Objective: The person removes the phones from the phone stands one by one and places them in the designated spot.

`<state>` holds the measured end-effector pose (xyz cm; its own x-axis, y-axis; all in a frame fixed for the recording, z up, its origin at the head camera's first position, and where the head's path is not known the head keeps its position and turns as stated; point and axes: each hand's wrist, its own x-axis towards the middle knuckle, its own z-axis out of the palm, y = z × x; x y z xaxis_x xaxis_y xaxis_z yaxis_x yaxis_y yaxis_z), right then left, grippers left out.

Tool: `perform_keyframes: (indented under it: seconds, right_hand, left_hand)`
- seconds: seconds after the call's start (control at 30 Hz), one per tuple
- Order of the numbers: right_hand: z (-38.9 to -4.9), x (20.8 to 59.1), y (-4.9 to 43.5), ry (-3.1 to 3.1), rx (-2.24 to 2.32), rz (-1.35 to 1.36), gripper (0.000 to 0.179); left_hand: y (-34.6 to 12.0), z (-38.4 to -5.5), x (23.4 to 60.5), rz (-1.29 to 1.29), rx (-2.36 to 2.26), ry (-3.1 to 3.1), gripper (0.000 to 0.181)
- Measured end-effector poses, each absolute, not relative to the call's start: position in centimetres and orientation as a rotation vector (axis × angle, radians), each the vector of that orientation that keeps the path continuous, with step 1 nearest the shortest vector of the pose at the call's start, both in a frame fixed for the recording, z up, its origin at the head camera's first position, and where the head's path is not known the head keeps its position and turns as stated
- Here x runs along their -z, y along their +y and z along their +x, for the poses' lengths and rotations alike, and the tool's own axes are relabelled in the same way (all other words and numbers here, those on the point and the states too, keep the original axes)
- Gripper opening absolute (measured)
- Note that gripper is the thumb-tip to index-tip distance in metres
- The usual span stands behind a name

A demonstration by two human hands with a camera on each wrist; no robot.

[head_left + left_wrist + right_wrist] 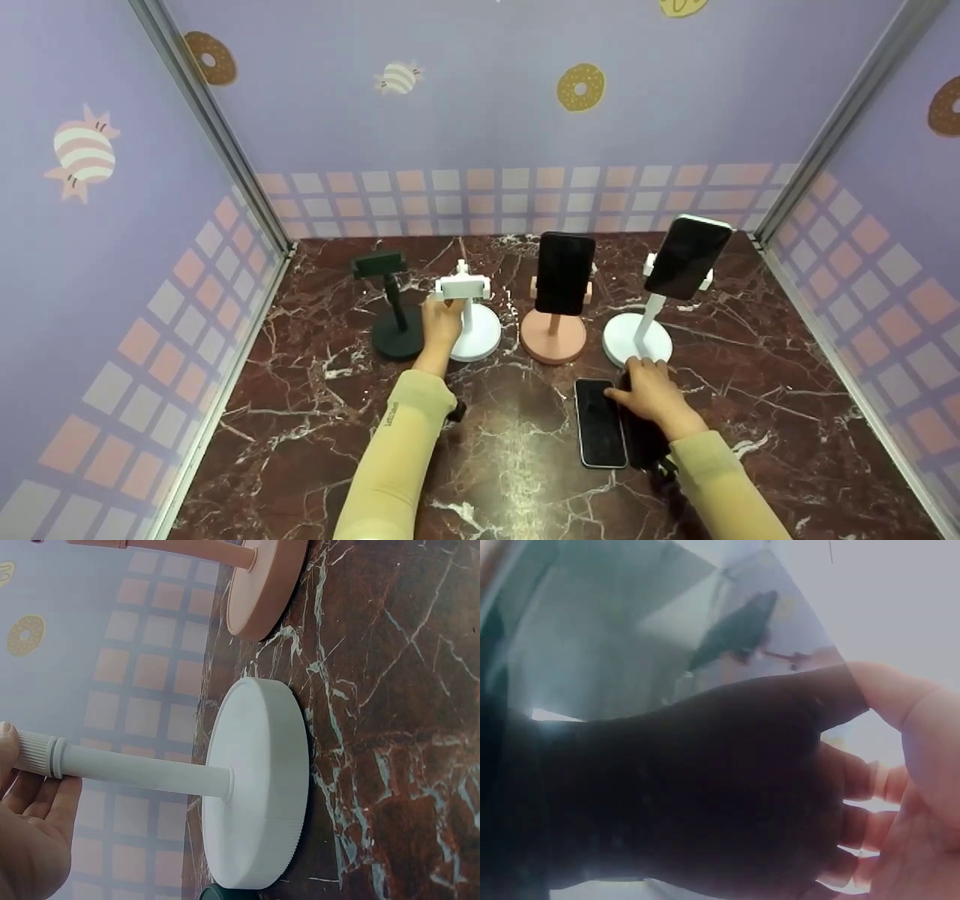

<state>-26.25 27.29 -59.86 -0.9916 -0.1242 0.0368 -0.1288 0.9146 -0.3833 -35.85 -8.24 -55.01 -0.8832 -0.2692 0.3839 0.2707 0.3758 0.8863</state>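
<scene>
We judge the step in hand to be steadying a stand with one hand while handling a phone with the other. Our left hand (441, 326) pinches the ribbed collar (36, 755) of the white stand (484, 334) between thumb and fingers. The stand is upright on the desk (517, 480), between the black stand (397, 343) and the pink stand (551, 343). We should hold the collar firmly, without side load, so that the base (255, 727) sits flat.

Our right hand (651, 390) is at the far end of the dark phone (643, 442), just right of the silver-edged phone (601, 435). We cannot tell whether it grips or merely touches, nor whether the phone is raised. For a secure lift, we advise taking opposite edges, with the thumb clear of the neighbouring phone; smooth glass may slip or smear.
</scene>
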Motion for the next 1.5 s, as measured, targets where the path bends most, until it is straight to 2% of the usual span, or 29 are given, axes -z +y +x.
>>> perform_keyframes:
  seconds: [0.83, 1.5]
  right_hand:
    - [-25.4, 60.8, 27.0, -2.979, -0.655, 0.253, 0.027]
    - [-25.1, 61.3, 26.9, -2.859, -0.681, 0.256, 0.027]
  left_hand:
    - [-8.1, -35.7, 54.7, 0.044, 1.518, -2.22, 0.03]
    - [-8.1, -35.8, 54.8, 0.068, 1.522, -2.222, 0.029]
